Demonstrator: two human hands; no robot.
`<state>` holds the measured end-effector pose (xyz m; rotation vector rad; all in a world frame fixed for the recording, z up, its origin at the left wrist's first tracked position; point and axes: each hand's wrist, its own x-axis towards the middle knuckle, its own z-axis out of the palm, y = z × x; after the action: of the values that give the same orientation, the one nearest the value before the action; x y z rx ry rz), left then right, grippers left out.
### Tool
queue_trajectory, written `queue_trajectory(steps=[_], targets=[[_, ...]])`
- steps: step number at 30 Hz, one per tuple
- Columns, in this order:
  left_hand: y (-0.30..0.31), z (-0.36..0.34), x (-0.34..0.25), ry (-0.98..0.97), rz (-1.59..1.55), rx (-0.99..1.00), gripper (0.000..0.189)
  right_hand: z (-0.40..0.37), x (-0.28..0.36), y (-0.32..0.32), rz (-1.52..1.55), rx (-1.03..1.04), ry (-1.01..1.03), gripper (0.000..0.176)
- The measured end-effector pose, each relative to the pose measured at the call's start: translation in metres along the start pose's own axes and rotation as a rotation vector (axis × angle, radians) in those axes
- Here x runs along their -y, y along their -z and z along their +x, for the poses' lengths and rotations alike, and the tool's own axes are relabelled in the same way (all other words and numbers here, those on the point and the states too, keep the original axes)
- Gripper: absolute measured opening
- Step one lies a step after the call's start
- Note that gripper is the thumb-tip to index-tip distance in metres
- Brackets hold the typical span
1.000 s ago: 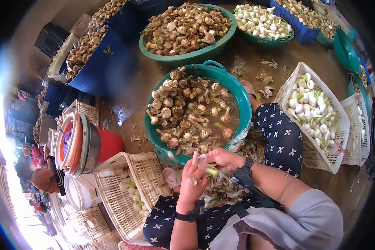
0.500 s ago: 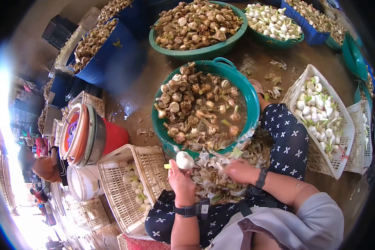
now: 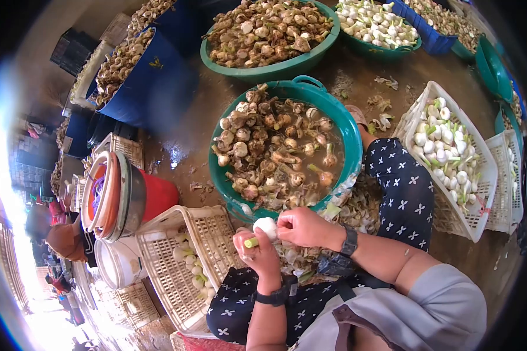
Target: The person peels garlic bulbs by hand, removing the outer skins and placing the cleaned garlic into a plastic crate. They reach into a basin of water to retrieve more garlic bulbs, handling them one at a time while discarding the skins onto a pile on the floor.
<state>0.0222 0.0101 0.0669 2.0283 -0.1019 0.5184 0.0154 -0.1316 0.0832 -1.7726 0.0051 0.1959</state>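
A white peeled garlic bulb (image 3: 265, 227) with a short green stem is held by my left hand (image 3: 257, 254), its fingers wrapped round the stem end. My right hand (image 3: 307, 228) is closed at the bulb's right side, fingertips pressed together against it; anything between them is too small to make out. Just beyond both hands, a green tub (image 3: 355, 140) holds unpeeled brown garlic in murky water. Loose peelings (image 3: 295, 260) lie beneath my hands, between my legs.
White crates of peeled garlic stand at the right (image 3: 486, 169) and left (image 3: 170, 281). Stacked basins (image 3: 120, 196) are at the left, beside a white bucket (image 3: 108, 263). Another green tub (image 3: 269, 73) of garlic sits farther back. A person (image 3: 67, 240) is at the far left.
My right hand has moved from over the peelings up and left to the bulb. My left hand has turned the bulb, so its green stem now points toward me.
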Motion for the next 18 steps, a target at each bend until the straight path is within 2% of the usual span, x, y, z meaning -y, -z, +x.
queue_trajectory(steps=[2, 4, 6, 7, 9, 10, 12, 14, 15, 16, 17, 18], targets=[[-0.001, -0.001, -0.006, -0.09, 0.079, 0.049, 0.019, -0.003, -0.003, -0.001, 0.043, -0.008, -0.014, 0.02], [0.0, -0.006, -0.001, -0.092, 0.084, 0.07, 0.02, -0.006, 0.004, 0.003, 0.071, 0.015, -0.139, 0.019], [0.001, -0.014, 0.02, 0.106, 0.283, 0.0, 0.017, -0.008, -0.009, 0.001, -0.039, -0.054, -0.064, 0.018], [0.006, -0.006, 0.014, 0.099, 0.288, -0.004, 0.017, -0.008, -0.021, -0.001, -0.145, -0.12, 0.015, 0.018], [0.019, 0.017, -0.001, 1.082, -0.693, -0.182, 0.017, -0.009, -0.061, 0.004, -0.334, -0.13, -0.067, 0.018], [0.022, 0.02, 0.0, 1.072, -0.69, -0.193, 0.017, -0.01, -0.066, 0.009, -0.466, -0.107, -0.135, 0.018], [0.025, 0.019, 0.006, 1.104, -0.848, -0.105, 0.02, -0.009, -0.056, 0.005, -0.431, -0.046, -0.16, 0.023], [0.016, 0.008, 0.015, 1.077, -0.799, -0.089, 0.02, -0.005, -0.017, -0.007, -0.036, 0.016, -0.001, 0.029], [0.009, 0.008, 0.007, 1.042, -0.728, -0.143, 0.02, -0.001, -0.012, -0.011, -0.033, 0.004, -0.012, 0.029], [0.004, 0.011, -0.002, 0.999, -0.662, -0.197, 0.021, 0.004, -0.007, -0.014, 0.231, 0.165, -0.115, 0.029], [0.007, 0.017, -0.014, 1.019, -0.77, -0.196, 0.018, 0.008, -0.005, -0.015, 0.5, 0.328, -0.21, 0.03], [0.015, 0.027, -0.022, 1.155, -0.897, -0.191, 0.018, 0.008, -0.01, -0.011, 0.505, 0.326, -0.206, 0.03]])
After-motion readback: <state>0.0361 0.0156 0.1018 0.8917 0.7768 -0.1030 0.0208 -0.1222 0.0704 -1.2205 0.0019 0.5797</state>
